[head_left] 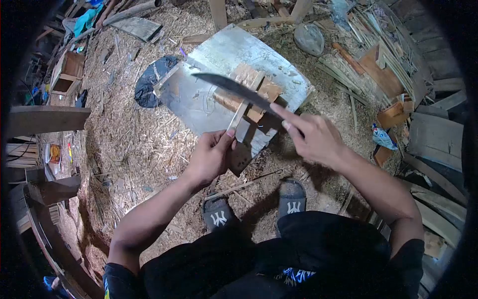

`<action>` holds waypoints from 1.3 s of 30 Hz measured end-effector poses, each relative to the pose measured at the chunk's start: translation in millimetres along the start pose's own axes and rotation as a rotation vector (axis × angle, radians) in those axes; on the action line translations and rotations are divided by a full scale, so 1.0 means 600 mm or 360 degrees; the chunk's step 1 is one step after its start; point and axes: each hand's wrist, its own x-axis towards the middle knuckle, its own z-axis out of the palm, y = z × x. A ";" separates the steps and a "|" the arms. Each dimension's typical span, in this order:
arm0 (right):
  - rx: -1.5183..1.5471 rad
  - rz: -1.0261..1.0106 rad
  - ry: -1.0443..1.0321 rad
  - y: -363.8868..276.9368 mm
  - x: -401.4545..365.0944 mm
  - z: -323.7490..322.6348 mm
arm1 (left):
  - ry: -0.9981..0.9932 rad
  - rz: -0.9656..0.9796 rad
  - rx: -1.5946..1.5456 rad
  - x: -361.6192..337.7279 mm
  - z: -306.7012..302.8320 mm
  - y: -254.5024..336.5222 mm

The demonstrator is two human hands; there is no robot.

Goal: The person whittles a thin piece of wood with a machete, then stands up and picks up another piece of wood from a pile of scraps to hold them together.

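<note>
My left hand (214, 153) pinches the near end of a thin wooden strip (238, 117), which slants away over a worn wooden block (227, 99). In my right hand (311, 134) is a large dark-bladed knife (226, 83), my forefinger stretched along its back toward the blade. The blade points to the upper left and crosses over the strip and block in this view. My fingers hide most of the knife's handle. Under the block lies a grey, scuffed board (199, 107) set at an angle on the ground.
Wood shavings (134, 154) cover the ground around my sandals (217, 213). A black plastic bag (152, 82) lies left of the board, a clear bag (309, 40) beyond it. Bundled strips (381, 42) lie at the right; curved timber (47, 119) juts in at the left.
</note>
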 end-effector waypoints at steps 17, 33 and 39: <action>-0.0026 -0.0045 -0.0064 0.017 -0.012 0.001 | 0.0029 0.0001 0.0130 -0.003 0.003 -0.005; -0.0062 -0.0210 -0.0104 0.012 -0.023 0.010 | 0.0249 0.0218 0.0388 0.010 0.014 -0.016; -0.0191 -0.0186 -0.0023 0.002 -0.024 -0.001 | 0.0162 0.0129 0.0334 0.010 0.004 -0.010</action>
